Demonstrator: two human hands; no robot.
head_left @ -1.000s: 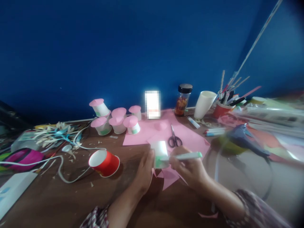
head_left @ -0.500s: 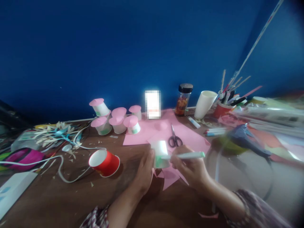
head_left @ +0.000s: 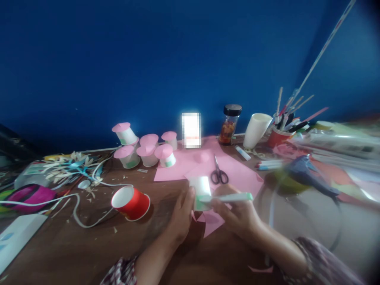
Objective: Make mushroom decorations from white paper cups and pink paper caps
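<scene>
A small white paper cup [head_left: 200, 185] with a green-coloured band near its lower edge stands before me. My left hand [head_left: 181, 217] grips its left side, fingers mostly hidden behind it. In my right hand [head_left: 237, 215] is a green marker [head_left: 239, 197], pinched between the fingers, its tip end against the green band. Pink paper scraps [head_left: 213, 223] lie just below the cup. Black-handled scissors [head_left: 219, 174] rest behind it on a pink paper sheet [head_left: 172, 173].
Several small cups with pink paper tops [head_left: 164, 154] stand at the back left. A red paper cup [head_left: 133, 202] lies tilted at left, near a white cable [head_left: 78, 217]. Behind are a black-lidded jar [head_left: 228, 128], a white cup [head_left: 255, 130] and a red pen holder [head_left: 279, 137].
My right hand and the marker have shifted slightly left and down along the cup. My left hand stays on the cup, which has hardly moved.
</scene>
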